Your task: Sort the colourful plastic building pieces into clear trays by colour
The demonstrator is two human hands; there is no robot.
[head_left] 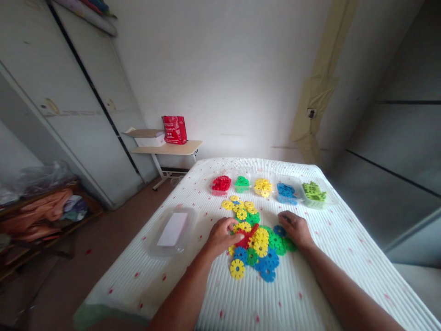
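Observation:
A heap of flat plastic snowflake discs (pixel 257 243), yellow, green, blue and red, lies on the white spotted table (pixel 310 285). My left hand (pixel 222 236) rests at the heap's left edge, its fingers curled round a red disc (pixel 248 235). At the right edge, my right hand (pixel 296 230) lies palm down with bent fingers on blue and green discs; what it holds, if anything, is hidden. Behind the heap stands a row of clear tubs: red discs (pixel 221 184), green discs (pixel 241 184), yellow discs (pixel 262 186), blue discs (pixel 286 191) and light green discs (pixel 313 191).
A clear lidded box (pixel 172 231) with a white sheet inside sits left of my left hand. Beyond the table's far left are a small side table (pixel 167 149) with a red bag (pixel 174 129), a cupboard (pixel 69 105), and a low cluttered shelf (pixel 41 211).

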